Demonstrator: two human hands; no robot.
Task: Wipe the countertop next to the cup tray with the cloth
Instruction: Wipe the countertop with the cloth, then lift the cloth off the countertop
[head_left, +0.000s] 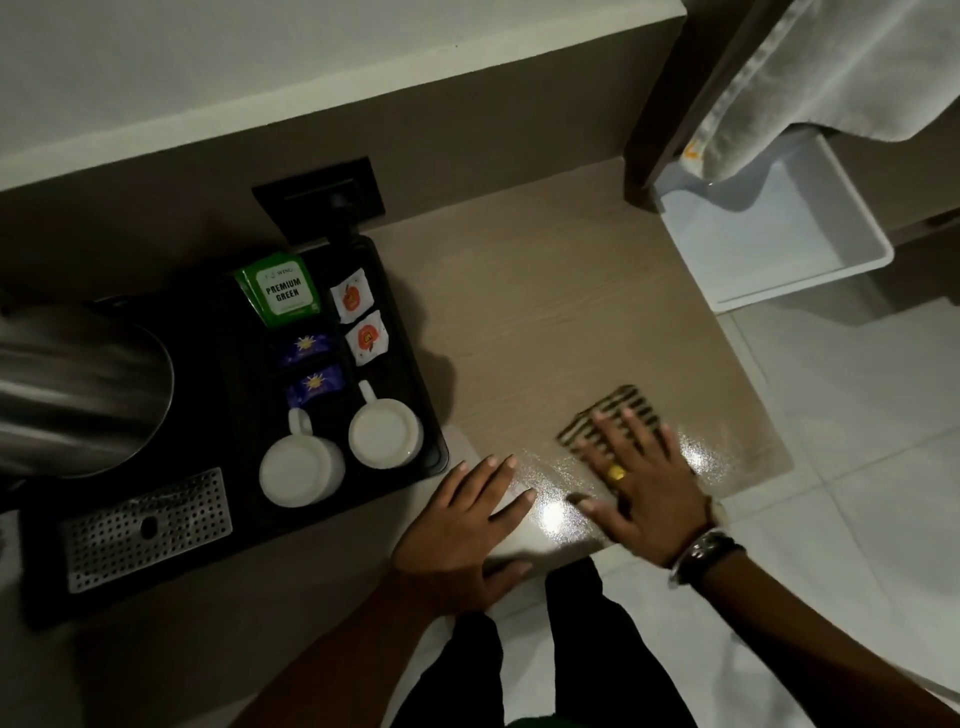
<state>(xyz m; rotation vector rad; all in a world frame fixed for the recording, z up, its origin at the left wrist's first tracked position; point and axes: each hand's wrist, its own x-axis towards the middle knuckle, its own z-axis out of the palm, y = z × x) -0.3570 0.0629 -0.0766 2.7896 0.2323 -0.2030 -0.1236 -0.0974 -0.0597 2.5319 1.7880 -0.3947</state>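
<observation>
A striped brown-and-cream cloth lies flat on the pale wood countertop, near its front right corner. My right hand presses down on the cloth with fingers spread; a gold ring and a wrist bracelet show on it. A wet, shiny patch spreads around the cloth toward the front edge. My left hand rests flat and empty on the counter's front edge, just right of the black cup tray. Two white cups stand upside down in the tray's front right part.
The tray also holds tea sachets, a steel kettle and a perforated drip grate. A black wall socket sits behind it. To the right are an open white drawer, a hanging towel and tiled floor.
</observation>
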